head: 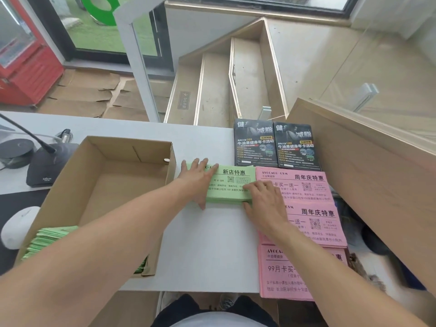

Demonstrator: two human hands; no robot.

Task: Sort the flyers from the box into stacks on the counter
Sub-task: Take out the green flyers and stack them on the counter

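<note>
I see my left hand (197,178) and right hand (264,199) flat, fingers straight, squaring a green flyer stack (232,187) on the counter (207,244); at 9 o'clock the box (106,175) holds more green flyers (47,241); pink stacks (313,199) touch at 3 o'clock.

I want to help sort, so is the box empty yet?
Not empty. The cardboard box still holds a pile of green flyers in its near corner; the rest of its floor is bare.
</note>
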